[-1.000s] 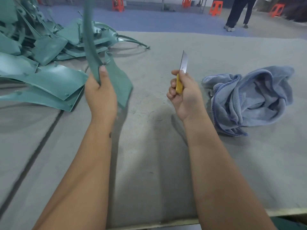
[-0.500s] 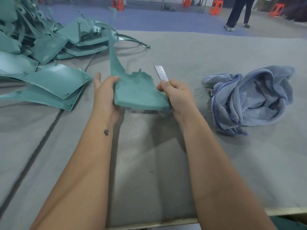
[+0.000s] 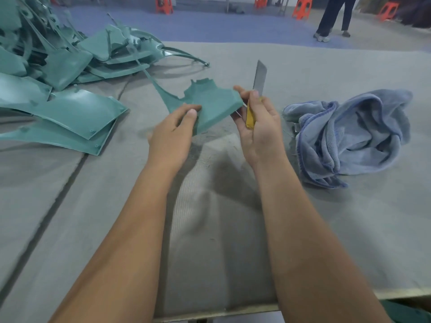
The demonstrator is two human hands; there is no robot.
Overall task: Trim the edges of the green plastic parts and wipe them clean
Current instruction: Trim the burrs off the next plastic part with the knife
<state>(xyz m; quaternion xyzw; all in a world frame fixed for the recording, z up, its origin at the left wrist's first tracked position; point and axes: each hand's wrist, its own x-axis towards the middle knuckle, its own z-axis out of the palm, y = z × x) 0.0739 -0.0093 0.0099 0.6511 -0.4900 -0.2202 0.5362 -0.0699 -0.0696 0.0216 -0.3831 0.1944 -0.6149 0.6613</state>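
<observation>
My left hand pinches the near left edge of a green plastic part, holding it just above the grey table. The part has a jagged far edge and a thin arm running up to the left. Beside the part's right corner, my right hand grips a yellow-handled knife with its blade pointing up and away. The fingertips of that hand touch the part's right corner. A crumpled blue cloth lies on the table to the right.
A pile of green plastic parts covers the table's left and far-left side. The grey felt table ends at a near edge at the bottom. Beyond the table a person stands among orange stools.
The green part has dropped from upright in my left hand to lying low between both hands. My right hand came to its right corner, and the knife blade now stands upright.
</observation>
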